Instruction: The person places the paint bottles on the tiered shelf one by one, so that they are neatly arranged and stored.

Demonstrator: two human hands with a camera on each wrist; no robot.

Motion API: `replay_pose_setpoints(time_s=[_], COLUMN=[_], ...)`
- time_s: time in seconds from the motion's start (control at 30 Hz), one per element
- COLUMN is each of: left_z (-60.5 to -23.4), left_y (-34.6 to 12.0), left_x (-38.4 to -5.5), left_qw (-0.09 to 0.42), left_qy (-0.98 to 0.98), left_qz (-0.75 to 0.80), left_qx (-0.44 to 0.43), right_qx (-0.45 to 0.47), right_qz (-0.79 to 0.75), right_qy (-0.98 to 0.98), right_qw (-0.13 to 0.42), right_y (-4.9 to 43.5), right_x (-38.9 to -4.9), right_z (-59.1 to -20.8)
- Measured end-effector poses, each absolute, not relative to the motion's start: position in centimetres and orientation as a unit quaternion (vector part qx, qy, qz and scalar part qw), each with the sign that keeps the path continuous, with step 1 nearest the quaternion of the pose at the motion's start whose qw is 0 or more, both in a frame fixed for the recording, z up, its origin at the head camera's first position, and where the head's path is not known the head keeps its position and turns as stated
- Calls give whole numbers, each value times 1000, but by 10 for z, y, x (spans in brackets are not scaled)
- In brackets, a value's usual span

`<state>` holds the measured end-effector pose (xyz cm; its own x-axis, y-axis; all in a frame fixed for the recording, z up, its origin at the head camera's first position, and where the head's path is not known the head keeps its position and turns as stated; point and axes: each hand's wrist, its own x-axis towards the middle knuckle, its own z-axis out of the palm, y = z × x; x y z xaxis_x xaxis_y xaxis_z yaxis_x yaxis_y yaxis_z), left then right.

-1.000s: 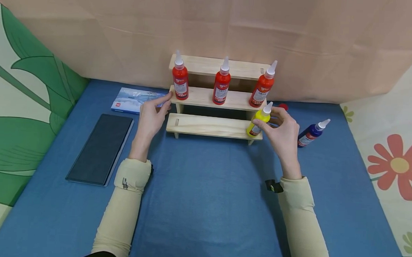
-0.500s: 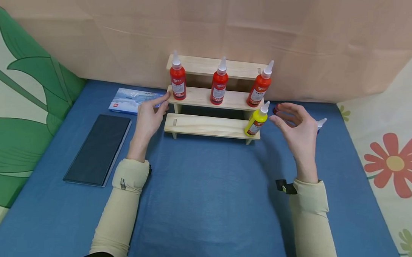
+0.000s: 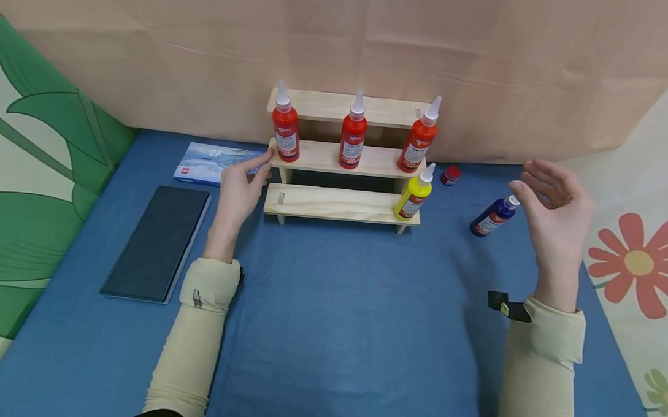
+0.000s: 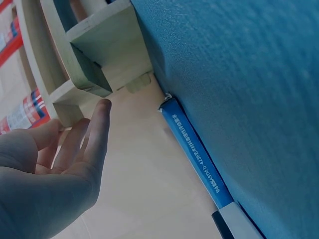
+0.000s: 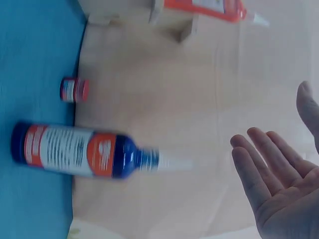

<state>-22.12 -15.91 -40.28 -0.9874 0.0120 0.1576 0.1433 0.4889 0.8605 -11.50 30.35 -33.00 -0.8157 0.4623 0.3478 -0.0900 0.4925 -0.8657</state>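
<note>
My left hand (image 3: 237, 196) is at the left end of the wooden stepped rack (image 3: 334, 205), its fingertips touching the end of the middle step. The left wrist view shows those fingers (image 4: 92, 144) mostly straight beside the wood. Three red paint bottles (image 3: 352, 141) with white nozzles stand on the middle step. A yellow paint bottle (image 3: 413, 198) stands at the right end of the bottom step. My right hand (image 3: 560, 210) is held beside a dark blue paint bottle (image 3: 491, 218), apart from it in the right wrist view, with nothing between thumb and fingers.
A small jar with a red lid (image 3: 450, 175) stands right of the rack. To the left lie a blue-and-white box (image 3: 203, 162) and a dark flat tablet-like slab (image 3: 158, 242) on the blue cloth (image 3: 335, 331). A tan sheet (image 3: 340, 43) hangs behind.
My right hand has let go of the yellow bottle on the bottom step and moved right, past the jar, to the blue bottle. My left hand has stayed at the rack.
</note>
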Motion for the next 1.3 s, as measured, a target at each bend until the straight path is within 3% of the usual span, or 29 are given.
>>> replay_pose_setpoints(time_s=[0.33,0.93,1.3], left_z=[-403,-403,-404], left_y=[-160,-158,-159], left_x=[-221,-221,-221], left_qw=[70,66,69], left_qy=[-861,-858,-858], left_qz=[-502,-507,-507], left_qx=[-44,-47,-46], right_qx=[-162,-205,-173], right_qz=[478,465,461], right_qy=[-804,-844,-866], right_qw=[313,172,90], right_y=[332,362,369], right_x=[-107,-112,-123], right_z=[-337,-371,-396])
